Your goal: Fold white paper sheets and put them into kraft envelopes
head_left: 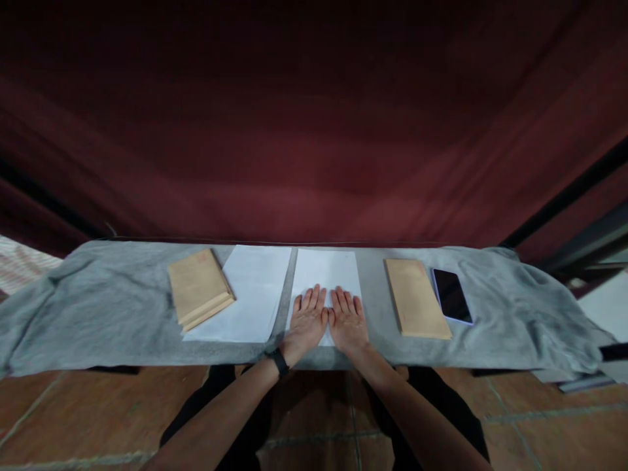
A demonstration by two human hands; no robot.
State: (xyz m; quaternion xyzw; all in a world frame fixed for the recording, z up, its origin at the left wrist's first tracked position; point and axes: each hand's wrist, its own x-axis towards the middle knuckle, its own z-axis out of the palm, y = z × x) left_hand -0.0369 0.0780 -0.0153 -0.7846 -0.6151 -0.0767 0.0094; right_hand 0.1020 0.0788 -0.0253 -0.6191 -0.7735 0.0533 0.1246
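Note:
A white sheet of paper (326,265) lies on the grey cloth in front of me. Both palms rest flat on its lower part, side by side with the thumbs touching or nearly so. My left hand (308,320) has its fingers stretched forward and holds nothing; a black band circles that wrist. My right hand (348,320) lies the same way, fingers extended. Left of the sheet is a stack of white paper (255,288). Several brown envelopes (196,284) overlap its left side. To the right lies another brown envelope pile (417,297).
A phone (452,296) with a dark screen lies just right of the right-hand envelopes. Grey cloth (118,294) covers the narrow table, bunched at both ends. A dark red surface (314,163) rises behind the table. Below is a tiled floor (314,418).

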